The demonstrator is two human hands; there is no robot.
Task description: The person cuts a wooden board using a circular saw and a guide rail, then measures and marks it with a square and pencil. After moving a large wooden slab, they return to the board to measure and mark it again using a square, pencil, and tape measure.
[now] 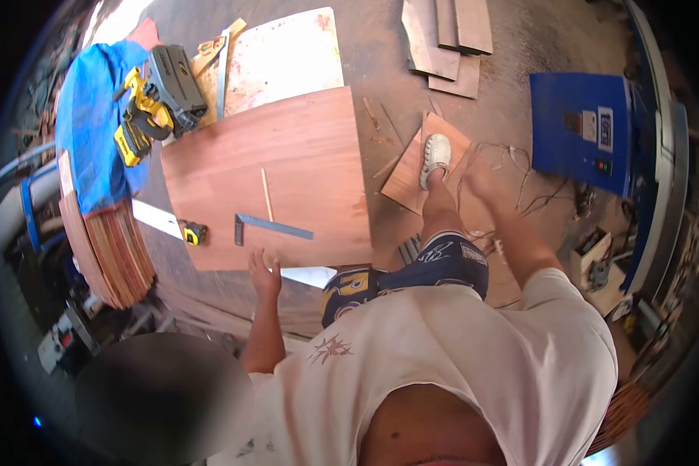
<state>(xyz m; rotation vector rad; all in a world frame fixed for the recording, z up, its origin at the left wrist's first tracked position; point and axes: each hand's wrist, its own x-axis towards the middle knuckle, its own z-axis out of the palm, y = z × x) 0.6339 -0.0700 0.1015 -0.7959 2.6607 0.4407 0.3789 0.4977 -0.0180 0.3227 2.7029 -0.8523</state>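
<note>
My left hand (265, 268) rests at the near edge of a large reddish plywood board (311, 171), fingers apart and holding nothing. A square (276, 226) with a dark blade lies on the board just beyond it, beside a thin wooden stick (267, 194). To the left, a yellow and black tape measure (193, 233) sits near the board's edge. My right hand (483, 186) hangs over the floor, right of a small wooden piece (402, 177) under my shoe; its fingers are blurred.
A yellow cordless tool (144, 116) stands by a blue tarp (93, 124) at the left. Planks (470, 27) lie at the top. A blue machine (555, 116) stands at the right, with cables (540, 198) on the floor. A dark blurred shape (163, 396) covers the lower left.
</note>
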